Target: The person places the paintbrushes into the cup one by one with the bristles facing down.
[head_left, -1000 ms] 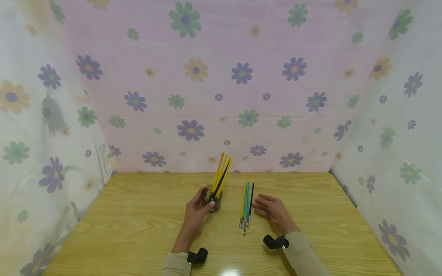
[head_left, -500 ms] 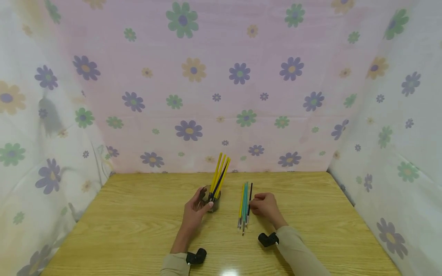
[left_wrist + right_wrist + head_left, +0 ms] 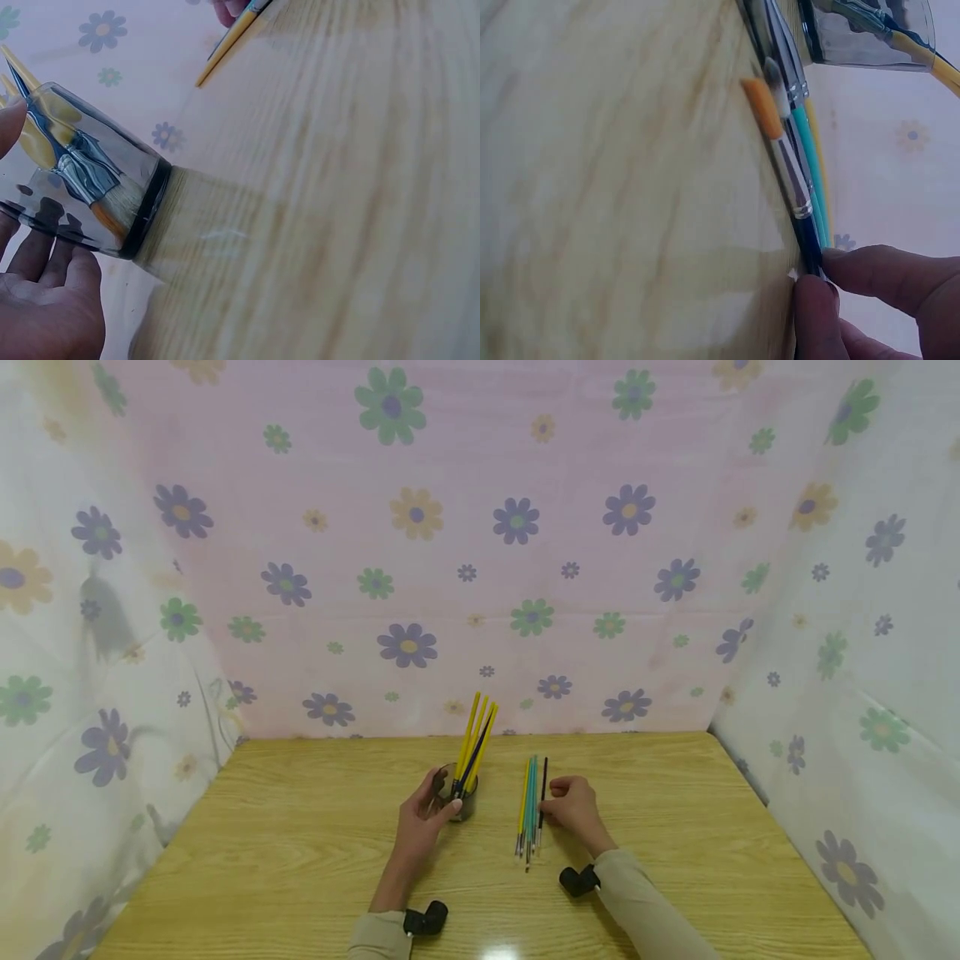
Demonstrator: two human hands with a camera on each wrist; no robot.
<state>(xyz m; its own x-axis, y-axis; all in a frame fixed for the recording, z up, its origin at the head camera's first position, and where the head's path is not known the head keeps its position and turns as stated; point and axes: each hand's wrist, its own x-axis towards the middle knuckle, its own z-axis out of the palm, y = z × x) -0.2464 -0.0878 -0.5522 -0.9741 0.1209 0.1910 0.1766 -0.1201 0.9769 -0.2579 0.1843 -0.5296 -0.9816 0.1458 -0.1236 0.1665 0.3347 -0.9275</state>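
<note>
My left hand [image 3: 420, 827] holds a clear drinking glass [image 3: 468, 808] on the table, thumb on the near side and fingers round the far side. Several yellow-handled paintbrushes [image 3: 468, 739] and a dark blue one lean in it, bristles down, as the left wrist view shows. Right of the glass lies a row of loose paintbrushes with turquoise [image 3: 532, 797] and yellow [image 3: 522, 802] handles. At the row's right edge my right hand [image 3: 576, 810] pinches a dark blue paintbrush [image 3: 806, 232] by its handle, between thumb and forefinger. Its orange bristles and silver ferrule point towards me.
The wood-grain table [image 3: 300, 843] reaches back to a flowered cloth [image 3: 450, 593], which also hangs at both sides. Black wrist cameras [image 3: 426, 918] sit on both sleeves.
My right hand has moved left from beside the row, and its thumb and forefinger now pinch the dark blue paintbrush. My left hand and the glass have stayed in place.
</note>
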